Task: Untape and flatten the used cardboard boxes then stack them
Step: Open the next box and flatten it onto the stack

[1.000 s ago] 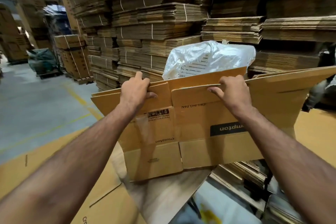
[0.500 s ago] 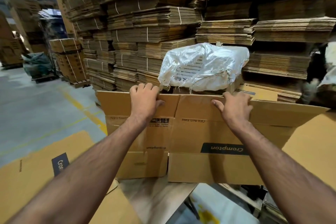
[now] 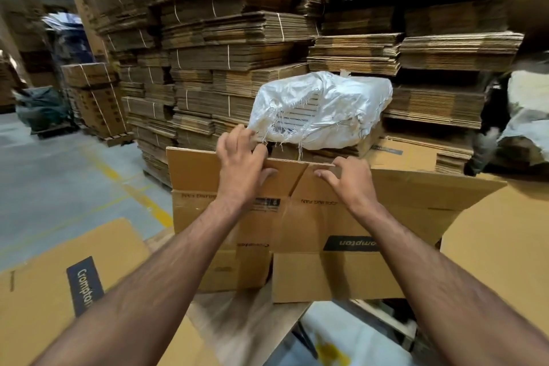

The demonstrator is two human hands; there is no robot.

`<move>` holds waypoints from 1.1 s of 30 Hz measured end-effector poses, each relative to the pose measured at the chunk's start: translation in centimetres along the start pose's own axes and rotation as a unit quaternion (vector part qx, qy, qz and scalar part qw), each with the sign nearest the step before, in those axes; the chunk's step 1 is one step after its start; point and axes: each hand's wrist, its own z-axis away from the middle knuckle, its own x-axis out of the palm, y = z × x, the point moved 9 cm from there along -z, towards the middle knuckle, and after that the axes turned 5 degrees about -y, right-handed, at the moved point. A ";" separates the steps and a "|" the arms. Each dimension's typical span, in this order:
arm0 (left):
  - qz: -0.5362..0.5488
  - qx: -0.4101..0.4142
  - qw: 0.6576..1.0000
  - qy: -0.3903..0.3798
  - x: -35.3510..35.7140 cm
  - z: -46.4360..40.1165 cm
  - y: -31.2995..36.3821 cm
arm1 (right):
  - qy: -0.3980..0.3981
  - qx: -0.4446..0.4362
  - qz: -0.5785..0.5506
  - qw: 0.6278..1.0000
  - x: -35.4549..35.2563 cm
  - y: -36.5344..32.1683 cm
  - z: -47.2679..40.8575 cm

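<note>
A flattened brown cardboard box (image 3: 332, 217), printed "Crompton" upside down, hangs in front of me with its flaps spread out. My left hand (image 3: 240, 163) grips its top edge left of the centre seam, fingers over the far side and thumb on the near face. My right hand (image 3: 347, 181) holds the same edge just right of the seam with curled fingers. Below the box lie other flattened boxes, one at the lower left (image 3: 59, 291) with a dark Crompton label and one on the right (image 3: 499, 246).
A torn white woven sack (image 3: 320, 107) lies on a low stack just behind the box. Tall stacks of tied flattened cardboard (image 3: 237, 38) fill the background. A strapped pallet of boxes (image 3: 95, 98) stands at the left beside grey floor with a yellow line (image 3: 133, 190).
The box has dropped lower and levelled out, showing more of the white sack. Both hands have slid along the top edge toward the centre seam.
</note>
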 end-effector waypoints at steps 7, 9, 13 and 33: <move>-0.005 -0.139 0.989 0.052 0.0 3.1 -8.0 | 0.025 -0.033 0.025 0.999 -2.4 -1.4 -1.4; 0.057 -0.222 0.972 0.050 0.3 4.3 -10.9 | 0.032 -0.038 0.037 0.998 -3.0 -1.9 -1.9; 0.328 -0.302 0.893 0.054 1.4 6.3 -14.7 | 0.064 -0.048 0.030 0.996 -4.4 -3.5 -2.9; 0.389 -0.194 0.876 -0.209 5.0 13.3 -22.1 | -0.089 -0.076 0.036 0.992 4.0 -9.2 -2.8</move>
